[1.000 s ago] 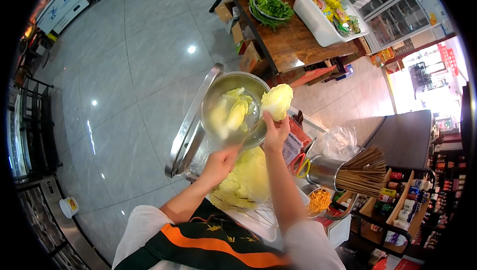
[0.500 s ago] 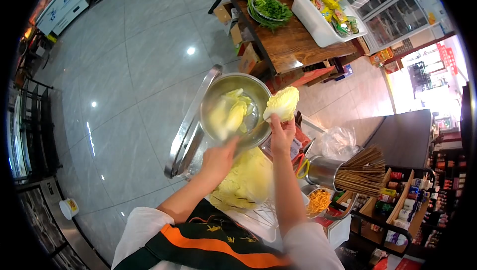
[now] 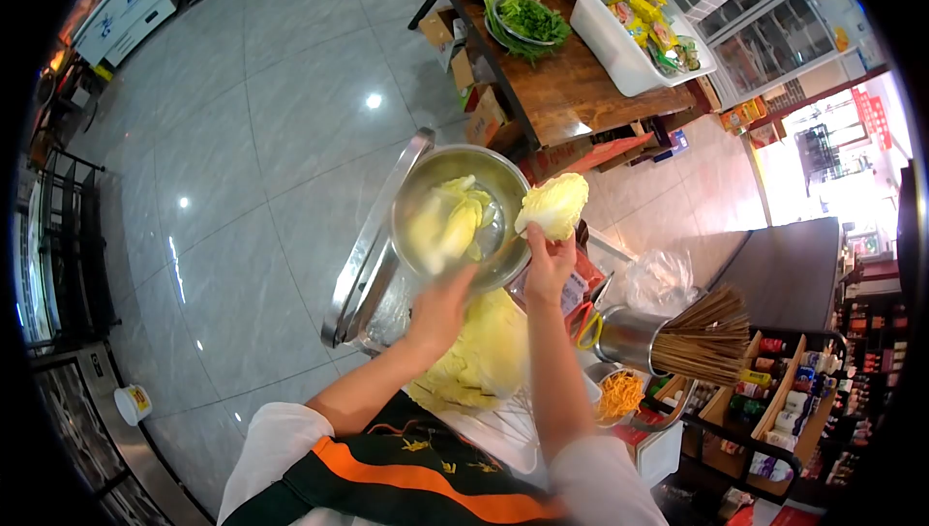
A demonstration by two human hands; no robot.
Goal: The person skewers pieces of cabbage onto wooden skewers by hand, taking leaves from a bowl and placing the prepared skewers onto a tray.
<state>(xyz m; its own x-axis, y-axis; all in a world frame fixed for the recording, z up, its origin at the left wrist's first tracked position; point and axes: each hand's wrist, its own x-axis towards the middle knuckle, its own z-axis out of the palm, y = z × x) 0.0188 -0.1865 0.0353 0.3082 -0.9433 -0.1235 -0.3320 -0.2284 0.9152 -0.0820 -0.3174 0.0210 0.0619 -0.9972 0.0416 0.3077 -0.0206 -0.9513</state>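
Observation:
My right hand [image 3: 550,267] pinches the base of a pale yellow napa cabbage leaf [image 3: 554,207], held up beside the right rim of a steel bowl [image 3: 503,173]. In the bowl lie several cabbage leaves [image 3: 466,211], partly blurred. At the bowl's near edge is my left hand [image 3: 441,311], its fingers smeared by motion, so I cannot tell what they hold, if anything. Under and beside my wrists, a pile of larger cabbage leaves [image 3: 489,347] rests close to my apron. Several thin skewers [image 3: 508,420] lie on a white tray [image 3: 518,450] by the pile.
To the right stand a metal canister [image 3: 624,334] packed with wooden skewers [image 3: 706,337], scissors with yellow and red handles [image 3: 588,328], and a bowl of shredded orange food [image 3: 620,393]. A wooden table [image 3: 552,90] beyond bears greens [image 3: 527,18] and a white bin [image 3: 619,61] of packets.
My left hand has shifted a little to the right along the bowl's near edge. My right hand and its cabbage leaf have barely moved.

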